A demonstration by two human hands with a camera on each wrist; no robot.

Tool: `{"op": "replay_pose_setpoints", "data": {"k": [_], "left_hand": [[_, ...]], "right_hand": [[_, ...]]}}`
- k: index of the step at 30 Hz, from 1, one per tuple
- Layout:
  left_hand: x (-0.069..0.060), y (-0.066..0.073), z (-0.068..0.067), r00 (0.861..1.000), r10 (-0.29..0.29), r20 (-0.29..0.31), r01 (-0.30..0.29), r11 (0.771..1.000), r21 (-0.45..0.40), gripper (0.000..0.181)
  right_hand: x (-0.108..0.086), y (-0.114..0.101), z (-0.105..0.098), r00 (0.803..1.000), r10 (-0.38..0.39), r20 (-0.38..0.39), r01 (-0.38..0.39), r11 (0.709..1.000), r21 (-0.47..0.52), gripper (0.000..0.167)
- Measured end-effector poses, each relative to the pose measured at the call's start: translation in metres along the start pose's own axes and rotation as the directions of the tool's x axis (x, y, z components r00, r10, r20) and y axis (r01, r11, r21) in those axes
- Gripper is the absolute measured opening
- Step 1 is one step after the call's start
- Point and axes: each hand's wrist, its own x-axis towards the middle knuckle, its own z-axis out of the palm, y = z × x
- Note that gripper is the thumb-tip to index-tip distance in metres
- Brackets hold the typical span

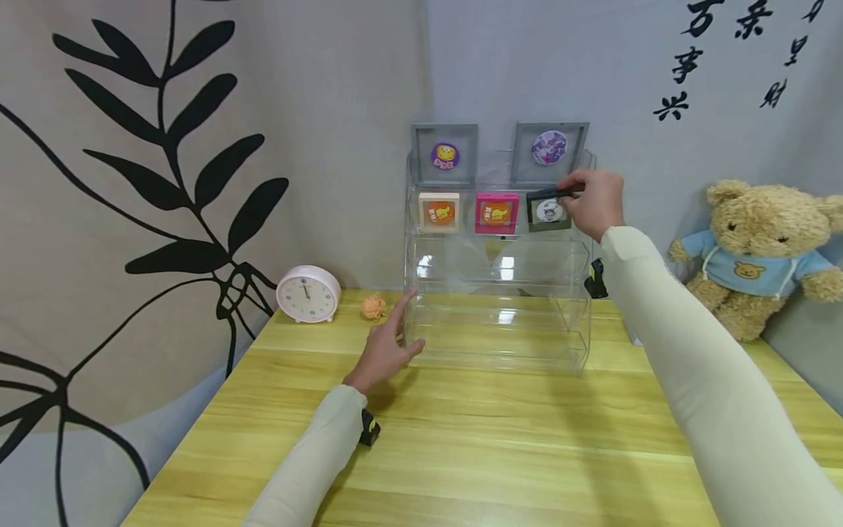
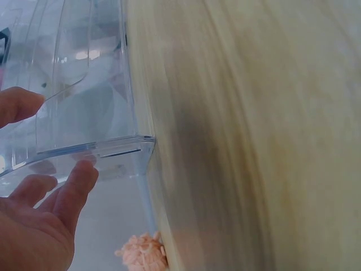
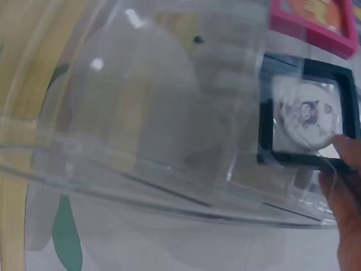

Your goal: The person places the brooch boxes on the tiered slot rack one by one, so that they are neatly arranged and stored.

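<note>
A clear acrylic stepped rack (image 1: 497, 312) stands on the table, and my right hand (image 1: 597, 203) is at the right end of its second tier from the top. Thumb and fingers pinch the edge of a small black square frame (image 3: 266, 132) with a round white badge (image 3: 309, 113) inside. Beside it on that tier are a pink frame (image 1: 497, 230) and a cream frame (image 1: 439, 229), each with an orange badge. My left hand (image 1: 384, 356) is at the rack's lower left side, thumb in front and fingers extended along the side panel; firm contact is unclear.
Two larger grey frames with a yellow-purple badge (image 1: 445, 156) and a purple badge (image 1: 549, 147) stand on the top tier. A white clock (image 1: 308, 293) and an orange fluffy ball (image 1: 373, 307) are at the left; a teddy bear (image 1: 757, 256) sits at the right.
</note>
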Motion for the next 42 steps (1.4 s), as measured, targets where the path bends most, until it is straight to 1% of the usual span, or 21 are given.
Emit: {"op": "replay_pose_setpoints", "data": {"k": [2, 5, 8, 11, 15, 18, 20, 22, 24, 26, 27, 29, 31, 32, 33, 34, 36, 38, 40, 41, 42], "left_hand": [[0.0, 0.001, 0.0, 1.0, 0.0, -0.003, 0.0, 1.0, 0.004, 0.094], [0.0, 0.001, -0.001, 1.0, 0.001, -0.005, -0.001, 1.0, 0.007, 0.094], [0.001, 0.001, -0.001, 1.0, 0.001, -0.009, -0.001, 1.0, 0.005, 0.094], [0.002, 0.001, -0.002, 1.0, 0.001, -0.011, -0.001, 1.0, 0.008, 0.094], [0.002, 0.0, -0.003, 1.0, 0.009, -0.016, -0.009, 1.0, 0.02, 0.093], [0.002, 0.0, -0.002, 1.0, 0.015, -0.02, -0.015, 1.0, 0.02, 0.093], [0.001, 0.0, 0.0, 1.0, 0.017, -0.019, -0.016, 1.0, 0.011, 0.093], [0.001, 0.0, 0.002, 1.0, 0.017, -0.015, -0.017, 1.0, 0.003, 0.094], [0.002, 0.0, 0.003, 1.0, 0.016, -0.012, -0.016, 1.0, 0.001, 0.094], [0.002, 0.001, 0.004, 1.0, 0.014, -0.012, -0.014, 1.0, -0.004, 0.094], [0.002, 0.001, 0.003, 1.0, 0.013, -0.012, -0.013, 1.0, 0.0, 0.094], [0.002, 0.001, 0.003, 1.0, 0.009, -0.012, -0.009, 1.0, 0.01, 0.095], [0.001, 0.001, 0.002, 1.0, 0.011, -0.012, -0.011, 1.0, 0.008, 0.094], [0.001, 0.0, 0.002, 1.0, 0.007, -0.013, -0.007, 1.0, 0.012, 0.095], [0.001, 0.0, 0.002, 1.0, 0.005, -0.015, -0.005, 1.0, 0.014, 0.095], [0.001, -0.001, 0.002, 1.0, 0.004, -0.017, -0.003, 1.0, 0.014, 0.095], [0.0, -0.002, 0.001, 1.0, 0.003, -0.02, -0.002, 1.0, 0.009, 0.094], [0.0, -0.002, 0.001, 1.0, -0.002, -0.021, 0.002, 1.0, 0.006, 0.094], [-0.001, -0.002, 0.0, 1.0, -0.003, -0.018, 0.003, 1.0, -0.002, 0.094], [-0.001, -0.002, 0.0, 1.0, -0.004, -0.014, 0.004, 1.0, -0.004, 0.094], [-0.001, -0.002, 0.0, 1.0, -0.003, -0.011, 0.003, 1.0, -0.004, 0.094]], "right_hand": [[-0.001, 0.001, 0.002, 0.999, -0.035, 0.002, 0.035, 0.998, -0.05, 0.021], [-0.002, 0.001, 0.004, 0.998, -0.063, -0.003, 0.062, 0.991, -0.118, 0.021], [-0.003, 0.001, 0.003, 0.996, -0.091, 0.001, 0.09, 0.98, -0.177, 0.022], [-0.007, 0.0, 0.0, 0.989, -0.144, 0.02, 0.145, 0.963, -0.226, 0.025], [-0.018, 0.003, -0.006, 0.973, -0.229, 0.01, 0.225, 0.947, -0.23, 0.027], [-0.034, 0.011, -0.01, 0.958, -0.281, -0.053, 0.265, 0.942, -0.204, 0.023], [-0.049, 0.021, -0.013, 0.946, -0.303, -0.118, 0.28, 0.943, -0.182, 0.018], [-0.066, 0.034, -0.016, 0.927, -0.321, -0.195, 0.292, 0.942, -0.163, 0.015], [-0.084, 0.05, -0.018, 0.912, -0.322, -0.255, 0.291, 0.944, -0.153, 0.013], [-0.102, 0.067, -0.021, 0.913, -0.293, -0.283, 0.26, 0.954, -0.149, 0.013], [-0.111, 0.076, -0.022, 0.925, -0.265, -0.27, 0.234, 0.962, -0.144, 0.014], [-0.127, 0.095, -0.027, 0.964, -0.19, -0.184, 0.162, 0.974, -0.156, 0.018], [-0.137, 0.115, -0.032, 0.994, -0.099, -0.044, 0.09, 0.98, -0.179, 0.023], [-0.141, 0.125, -0.034, 0.998, -0.038, 0.051, 0.047, 0.981, -0.188, 0.029], [-0.143, 0.134, -0.037, 0.989, 0.023, 0.144, 0.008, 0.978, -0.207, 0.035], [-0.144, 0.144, -0.038, 0.972, 0.075, 0.224, -0.024, 0.975, -0.222, 0.042], [-0.145, 0.163, -0.041, 0.917, 0.188, 0.353, -0.105, 0.965, -0.241, 0.058], [-0.145, 0.18, -0.043, 0.86, 0.283, 0.425, -0.176, 0.946, -0.273, 0.07], [-0.145, 0.196, -0.045, 0.828, 0.331, 0.452, -0.204, 0.93, -0.306, 0.078], [-0.145, 0.203, -0.047, 0.816, 0.349, 0.462, -0.206, 0.921, -0.332, 0.082], [-0.145, 0.209, -0.049, 0.809, 0.353, 0.469, -0.193, 0.915, -0.355, 0.086]]}}
